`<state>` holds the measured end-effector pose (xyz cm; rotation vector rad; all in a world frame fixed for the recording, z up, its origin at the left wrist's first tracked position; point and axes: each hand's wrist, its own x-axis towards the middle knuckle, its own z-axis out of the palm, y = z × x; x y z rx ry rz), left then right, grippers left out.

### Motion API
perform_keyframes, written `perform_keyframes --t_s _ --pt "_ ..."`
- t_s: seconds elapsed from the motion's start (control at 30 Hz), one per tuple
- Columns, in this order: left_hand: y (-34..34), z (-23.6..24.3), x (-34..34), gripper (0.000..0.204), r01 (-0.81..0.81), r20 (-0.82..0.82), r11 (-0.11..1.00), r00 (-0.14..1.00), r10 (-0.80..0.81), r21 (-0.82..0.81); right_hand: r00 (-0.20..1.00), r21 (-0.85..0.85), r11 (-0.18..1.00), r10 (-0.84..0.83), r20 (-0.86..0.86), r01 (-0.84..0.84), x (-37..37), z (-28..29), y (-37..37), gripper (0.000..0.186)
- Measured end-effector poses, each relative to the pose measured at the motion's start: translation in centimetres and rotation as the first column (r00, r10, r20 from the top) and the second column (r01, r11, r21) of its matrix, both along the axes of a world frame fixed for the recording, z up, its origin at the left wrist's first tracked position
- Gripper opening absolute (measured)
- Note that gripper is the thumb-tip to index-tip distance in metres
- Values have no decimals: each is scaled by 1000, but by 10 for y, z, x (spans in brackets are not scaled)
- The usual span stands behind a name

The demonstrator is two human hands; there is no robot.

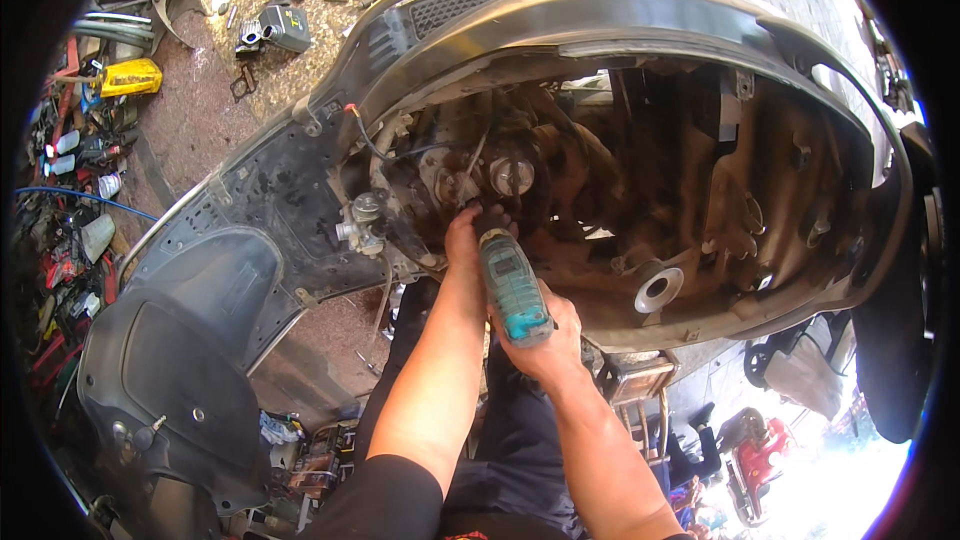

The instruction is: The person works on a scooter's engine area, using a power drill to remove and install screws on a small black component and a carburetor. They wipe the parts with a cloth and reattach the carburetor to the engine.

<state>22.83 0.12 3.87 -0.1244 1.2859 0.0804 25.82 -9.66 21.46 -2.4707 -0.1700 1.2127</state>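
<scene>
My right hand [548,338] grips a teal and black cordless power tool [512,282] whose nose points up into a car's open wheel well. The tool's front end meets the rusty wheel hub area [510,176]. My left hand [463,240] reaches alongside the tool's nose and rests on the dirty metal parts just below the hub; its fingertips are hidden there. Both forearms come up from the lower edge of the view.
A dark fender and bumper shell [560,10] arches over the well. A loose black plastic liner [190,340] lies at lower left. Tools and bottles [80,160] litter the left ground, a grey part [283,28] lies at the top, a red machine [760,455] at lower right.
</scene>
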Motion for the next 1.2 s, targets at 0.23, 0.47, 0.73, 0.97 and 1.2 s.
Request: perform_keyframes --t_s 0.23,0.47,0.73,0.97,1.2 --pt "2 -10 2 22 -62 -53 993 997 57 -104 999 38 999 27 42 -29 -8 -6 -7 34" --pt "-3 -9 4 21 -117 -51 992 992 114 -55 993 190 982 -28 113 6 -18 -15 -14 27" --pt "1 35 8 26 66 -22 997 998 -65 42 991 368 929 -85 101 42 -15 8 -26 28" --pt "61 144 -37 32 150 20 976 988 -155 160 944 488 848 302 -130 -205 2 40 -13 36" --pt "245 79 -112 24 501 -487 640 846 -218 583 940 147 982 64 335 -119 130 -71 44 24"
